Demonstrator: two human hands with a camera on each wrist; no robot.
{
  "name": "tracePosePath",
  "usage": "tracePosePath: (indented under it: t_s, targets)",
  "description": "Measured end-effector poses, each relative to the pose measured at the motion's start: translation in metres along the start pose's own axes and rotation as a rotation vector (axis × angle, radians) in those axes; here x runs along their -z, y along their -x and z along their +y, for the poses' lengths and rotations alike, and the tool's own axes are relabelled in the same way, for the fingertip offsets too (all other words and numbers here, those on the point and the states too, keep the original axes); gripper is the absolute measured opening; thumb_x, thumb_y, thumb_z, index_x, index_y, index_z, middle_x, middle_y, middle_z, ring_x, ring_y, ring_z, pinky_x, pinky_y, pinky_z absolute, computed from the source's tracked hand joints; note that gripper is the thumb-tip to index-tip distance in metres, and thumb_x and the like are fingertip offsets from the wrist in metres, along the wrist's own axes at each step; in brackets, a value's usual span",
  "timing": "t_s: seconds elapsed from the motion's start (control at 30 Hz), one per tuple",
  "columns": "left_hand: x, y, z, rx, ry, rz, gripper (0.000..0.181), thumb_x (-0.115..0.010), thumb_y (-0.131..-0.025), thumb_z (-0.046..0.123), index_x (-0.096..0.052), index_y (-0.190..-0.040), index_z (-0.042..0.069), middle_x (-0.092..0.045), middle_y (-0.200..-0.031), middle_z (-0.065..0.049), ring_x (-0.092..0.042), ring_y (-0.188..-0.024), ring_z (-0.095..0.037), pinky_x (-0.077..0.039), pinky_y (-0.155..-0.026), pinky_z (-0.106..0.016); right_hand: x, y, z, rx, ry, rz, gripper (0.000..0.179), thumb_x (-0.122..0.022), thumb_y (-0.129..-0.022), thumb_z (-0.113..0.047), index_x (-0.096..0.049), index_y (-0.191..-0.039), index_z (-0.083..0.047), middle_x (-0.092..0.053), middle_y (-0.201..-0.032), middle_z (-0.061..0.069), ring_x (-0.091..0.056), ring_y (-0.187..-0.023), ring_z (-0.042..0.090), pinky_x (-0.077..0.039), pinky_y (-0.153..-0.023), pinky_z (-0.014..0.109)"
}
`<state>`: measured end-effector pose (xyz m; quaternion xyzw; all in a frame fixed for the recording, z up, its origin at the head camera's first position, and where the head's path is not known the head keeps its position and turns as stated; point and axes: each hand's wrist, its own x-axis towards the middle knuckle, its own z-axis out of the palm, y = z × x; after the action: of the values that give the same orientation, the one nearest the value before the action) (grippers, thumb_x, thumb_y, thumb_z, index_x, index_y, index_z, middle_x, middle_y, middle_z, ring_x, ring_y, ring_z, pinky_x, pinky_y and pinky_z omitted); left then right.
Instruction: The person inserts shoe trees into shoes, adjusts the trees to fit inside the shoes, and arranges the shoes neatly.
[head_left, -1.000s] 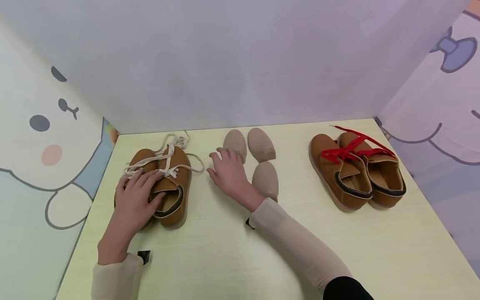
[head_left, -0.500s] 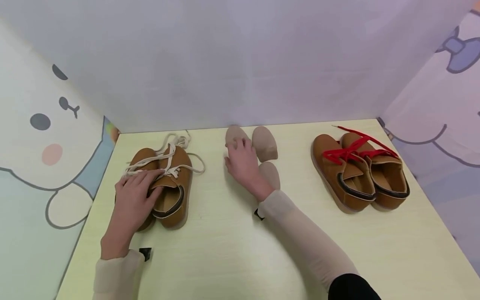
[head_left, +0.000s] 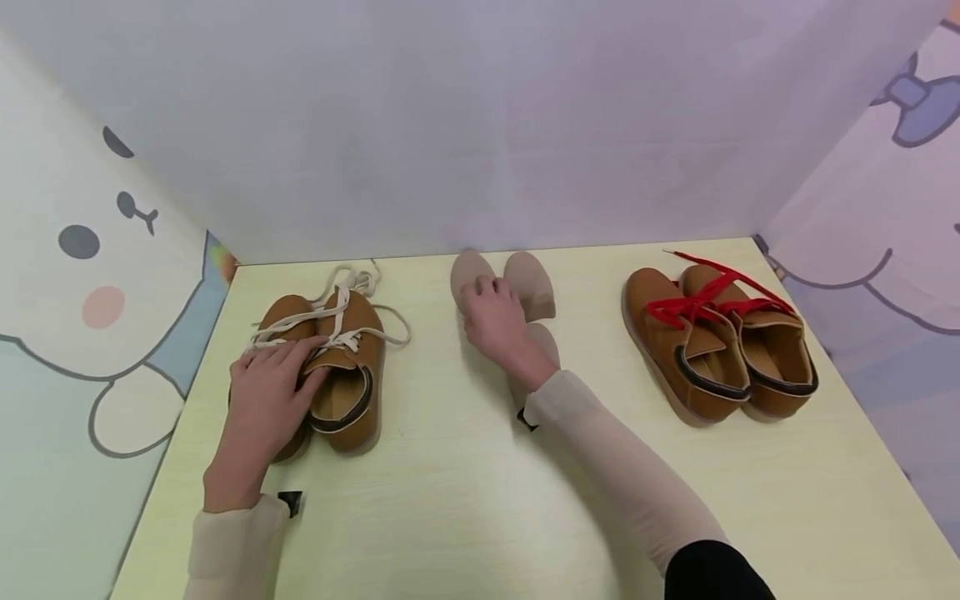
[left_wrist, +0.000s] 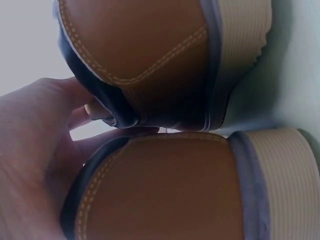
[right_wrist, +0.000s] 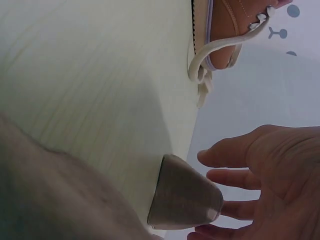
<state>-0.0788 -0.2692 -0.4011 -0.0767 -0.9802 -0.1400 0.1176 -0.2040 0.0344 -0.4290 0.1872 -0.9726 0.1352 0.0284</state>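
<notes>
Left hand (head_left: pixel 268 392): fingers spread flat over white-laced brown shoes (head_left: pixel 330 367), table's (head_left: pixel 465 500) left side. Right hand (head_left: pixel 498 321): fingers loosely spread, touching the far-left beige shoe insert (head_left: pixel 467 271), table's far middle. Red-laced pair (head_left: pixel 720 342): right side.

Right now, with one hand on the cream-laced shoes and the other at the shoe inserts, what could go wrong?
The right hand is open over the far-left insert, not gripping; it could slip or nudge the next insert. Loose cream laces trail toward the inserts and might snag. The left hand only rests on the shoes, so they may shift.
</notes>
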Motion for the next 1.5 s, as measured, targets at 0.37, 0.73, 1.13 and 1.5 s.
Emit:
tracePosePath:
  t_s: [0.37, 0.73, 1.13, 1.5]
  targets:
    - [0.0, 0.001, -0.005, 0.004, 0.005, -0.006, 0.038, -0.067, -0.101, 0.016, -0.062, -0.139, 0.014, -0.068, -0.133, -0.023, -0.057, -0.124, -0.049, -0.033, -0.096, -0.07, 0.004, 0.002, 0.001, 0.073, -0.018, -0.018, 0.031, -0.072, -0.097, -0.014, -0.064, -0.126, -0.007, -0.058, -0.141, 0.02, -0.053, -0.123, 0.045, -0.058, -0.088, 0.053]
    - [0.001, 0.003, -0.006, 0.014, 0.017, -0.006, 0.038, -0.066, -0.101, 0.014, -0.061, -0.139, 0.014, -0.067, -0.134, -0.025, -0.057, -0.124, -0.05, -0.034, -0.093, -0.07, -0.002, -0.001, 0.004, 0.057, -0.045, -0.092, 0.049, -0.051, -0.096, 0.011, -0.061, -0.138, -0.013, -0.052, -0.15, 0.016, -0.048, -0.136, 0.045, -0.061, -0.086, 0.051]
    - [0.0, 0.003, -0.005, 0.019, 0.034, -0.007, 0.038, -0.066, -0.101, 0.013, -0.061, -0.139, 0.014, -0.067, -0.134, -0.025, -0.056, -0.124, -0.05, -0.034, -0.092, -0.071, -0.005, 0.008, 0.007, 0.134, 0.038, -0.018, 0.043, -0.058, -0.095, 0.01, -0.062, -0.132, -0.011, -0.059, -0.14, 0.016, -0.055, -0.126, 0.045, -0.059, -0.091, 0.05]
    - [0.0, 0.001, -0.007, 0.017, 0.03, -0.021, 0.038, -0.064, -0.102, 0.013, -0.06, -0.14, 0.015, -0.066, -0.135, -0.025, -0.055, -0.125, -0.051, -0.034, -0.091, -0.072, 0.007, 0.022, 0.0, 0.176, 0.081, 0.059, 0.033, -0.055, -0.1, 0.006, -0.059, -0.13, -0.007, -0.06, -0.137, 0.022, -0.059, -0.125, 0.045, -0.054, -0.105, 0.049]
